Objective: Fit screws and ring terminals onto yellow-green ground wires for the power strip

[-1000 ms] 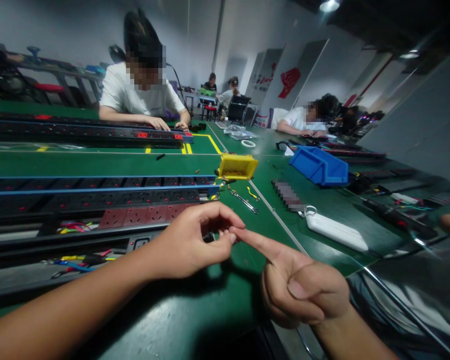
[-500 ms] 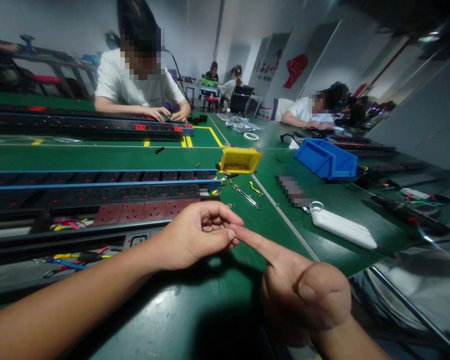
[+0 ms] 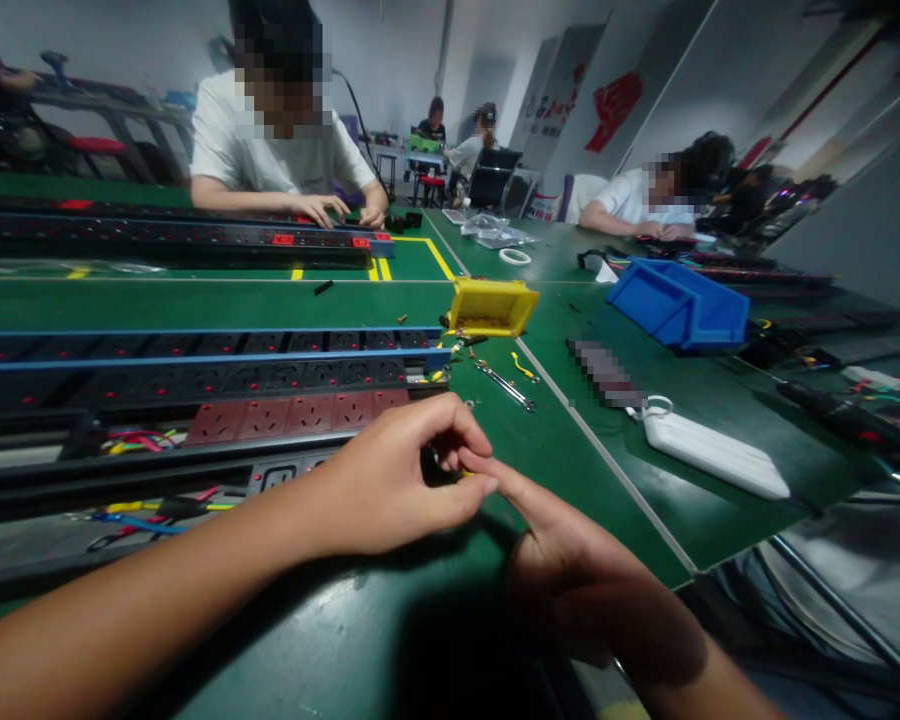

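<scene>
A tiny yellow piece [image 3: 468,474] shows at the meeting fingertips of the left hand [image 3: 401,480] and right hand [image 3: 570,555], mostly covered; its long axis, direction and grip cannot be told. Beyond the hands, a slim silver metal wrench [image 3: 505,387] lies on the green desk [image 3: 562,470].

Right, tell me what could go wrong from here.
Two risks, in my judgement. The yellow bit showing where the left hand and right hand meet is small and mostly hidden, so it might slip and drop to the table. The left forearm appears close to loose wires, so a sleeveless arm moving back could snag one.
</scene>
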Motion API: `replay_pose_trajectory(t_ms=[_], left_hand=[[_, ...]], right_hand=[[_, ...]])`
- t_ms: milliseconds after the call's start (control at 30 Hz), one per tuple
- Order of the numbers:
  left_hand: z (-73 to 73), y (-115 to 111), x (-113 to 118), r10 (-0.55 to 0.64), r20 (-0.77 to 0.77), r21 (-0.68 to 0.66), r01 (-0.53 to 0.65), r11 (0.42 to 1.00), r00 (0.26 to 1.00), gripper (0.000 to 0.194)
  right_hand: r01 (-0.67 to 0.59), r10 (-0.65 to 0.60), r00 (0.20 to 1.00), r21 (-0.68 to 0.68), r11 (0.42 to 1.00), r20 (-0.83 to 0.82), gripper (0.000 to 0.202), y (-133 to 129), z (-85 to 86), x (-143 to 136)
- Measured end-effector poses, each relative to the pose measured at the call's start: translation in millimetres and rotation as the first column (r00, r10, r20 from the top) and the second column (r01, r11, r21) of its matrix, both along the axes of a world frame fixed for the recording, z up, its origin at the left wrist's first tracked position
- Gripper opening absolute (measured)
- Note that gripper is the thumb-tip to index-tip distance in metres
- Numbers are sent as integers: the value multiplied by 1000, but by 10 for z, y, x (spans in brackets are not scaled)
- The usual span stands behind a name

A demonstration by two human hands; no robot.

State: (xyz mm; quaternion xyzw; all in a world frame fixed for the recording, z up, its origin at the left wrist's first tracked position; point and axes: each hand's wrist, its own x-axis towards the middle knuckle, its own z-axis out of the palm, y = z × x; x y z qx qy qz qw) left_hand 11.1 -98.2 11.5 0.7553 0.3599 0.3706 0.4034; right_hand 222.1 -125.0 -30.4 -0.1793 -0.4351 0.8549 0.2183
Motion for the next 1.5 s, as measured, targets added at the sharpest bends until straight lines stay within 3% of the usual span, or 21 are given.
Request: replay_pose_trajectory(t_ms=[167,500,800,1067,1267,1500], left_hand=[[-18,21,-10,15,-67,70,-10,997,998,4],[-30,53,-19,2,-97,44,3,999,995,15],[-46,55,0,32,-159,111,-14,994,987,6],[-34,84,-12,61,-164,164,-34,986,985,17],[-14,89,-24,75,-142,230,-41,972,987,12],[-14,93,-36,140,-174,295,-84,952,975,9]], right_hand=[[41,-41,999,30,999,8,103,-16,-64,4],[47,-46,998,-24,999,42,103,30,-51,8],[40,-39,999,-30,999,35,103,37,-89,25],[59,-55,991,-31,998,121,100,122,22,44],[-17,6,985,65,998,170,97,249,129,92],[-58,6,962,184,981,272,92,312,116,134]])
